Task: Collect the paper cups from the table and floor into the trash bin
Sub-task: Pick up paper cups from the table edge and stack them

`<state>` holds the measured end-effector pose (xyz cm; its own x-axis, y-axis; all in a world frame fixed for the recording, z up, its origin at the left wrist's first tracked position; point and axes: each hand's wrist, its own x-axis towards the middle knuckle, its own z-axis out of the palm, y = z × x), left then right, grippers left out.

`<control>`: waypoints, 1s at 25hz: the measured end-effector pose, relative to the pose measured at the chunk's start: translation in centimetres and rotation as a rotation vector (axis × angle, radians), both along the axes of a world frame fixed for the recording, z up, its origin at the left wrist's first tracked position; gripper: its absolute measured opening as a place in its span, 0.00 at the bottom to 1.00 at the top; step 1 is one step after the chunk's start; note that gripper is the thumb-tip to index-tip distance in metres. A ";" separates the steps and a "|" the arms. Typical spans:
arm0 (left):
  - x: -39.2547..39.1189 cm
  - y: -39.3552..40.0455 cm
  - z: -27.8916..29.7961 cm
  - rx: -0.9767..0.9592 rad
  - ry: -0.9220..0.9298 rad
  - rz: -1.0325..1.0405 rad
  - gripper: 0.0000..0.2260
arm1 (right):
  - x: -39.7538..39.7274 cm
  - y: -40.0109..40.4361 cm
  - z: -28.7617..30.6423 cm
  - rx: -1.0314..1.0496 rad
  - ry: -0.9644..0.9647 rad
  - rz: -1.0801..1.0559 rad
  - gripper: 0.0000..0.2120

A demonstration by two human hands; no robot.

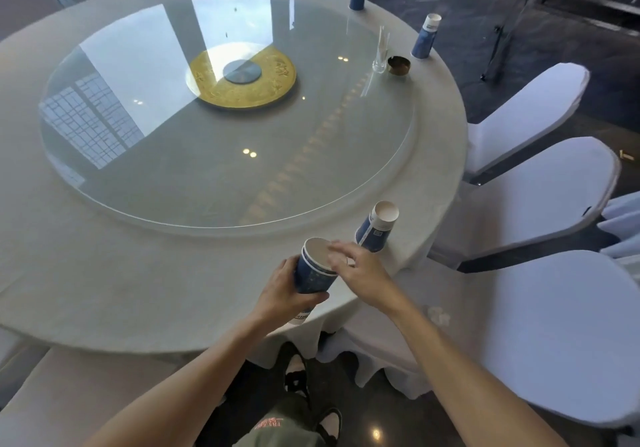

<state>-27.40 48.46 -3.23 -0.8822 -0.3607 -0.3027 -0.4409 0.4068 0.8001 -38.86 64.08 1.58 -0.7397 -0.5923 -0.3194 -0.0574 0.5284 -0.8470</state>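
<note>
The left hand (284, 290) has its grip closed around a nested stack of blue paper cups (313, 270), bottoms up, held over the table (138, 273) edge. The right hand (360, 271) rests loose-fingered on the stack's top, holding nothing itself. The next cup (375, 228) stands upside down just beyond and right of that hand, long axis near vertical, so the right hand is the nearer one to take it.

Left grip (284, 290) curled closed around load; right grip (358, 271) fingers apparently loose, arms extended forward.
</note>
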 end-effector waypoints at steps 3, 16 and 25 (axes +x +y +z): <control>-2.2 -0.2 -0.8 0.046 -0.004 0.001 0.38 | -2.2 -0.3 -0.9 0.125 0.131 0.087 0.19; -8.7 -5.4 -3.4 0.109 -0.123 0.037 0.38 | -15.2 -2.8 -3.9 1.298 0.947 0.727 0.33; -10.3 -3.9 -4.3 0.147 -0.159 -0.067 0.38 | -16.2 -0.7 -4.3 1.319 0.758 0.387 0.21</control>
<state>-37.72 44.56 -7.52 -0.8397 -0.2446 -0.4849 -0.5421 0.3238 0.7755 -55.02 63.42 -2.68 -0.8369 -0.3906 -0.3836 -0.5409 0.6975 0.4700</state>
